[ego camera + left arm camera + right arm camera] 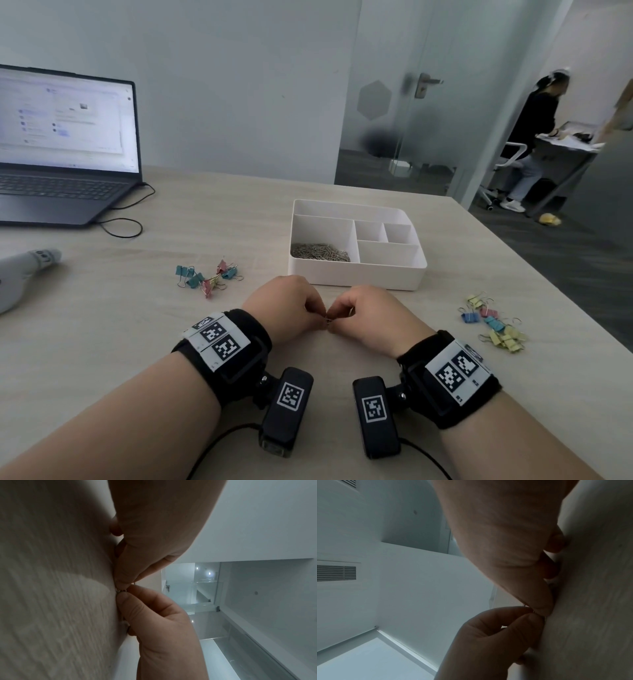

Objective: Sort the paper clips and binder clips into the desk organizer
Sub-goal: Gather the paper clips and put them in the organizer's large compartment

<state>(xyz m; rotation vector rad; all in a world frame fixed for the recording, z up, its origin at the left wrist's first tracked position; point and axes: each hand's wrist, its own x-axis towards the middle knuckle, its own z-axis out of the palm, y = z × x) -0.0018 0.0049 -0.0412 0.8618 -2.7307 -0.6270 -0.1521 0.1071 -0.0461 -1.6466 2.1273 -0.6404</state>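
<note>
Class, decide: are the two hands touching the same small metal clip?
Touching. The left wrist view shows left hand and right hand pinching one clip.

Pale wood desk (445,257), white wall (222,85), frosted glass door (394,102).

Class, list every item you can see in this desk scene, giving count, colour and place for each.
desk organizer: one, white, table centre.
paper clips: a pile, silver, organizer's large left compartment.
left binder clips: several, teal and pink, table left of organizer.
right binder clips: several, yellow, blue, pink and teal, table right.
laptop: one, dark, open, far left.
table: one, light wood.
person in background: one, dark top, beyond glass door.
left hand: pinching a small metal clip.
right hand: pinching the same clip.
</note>
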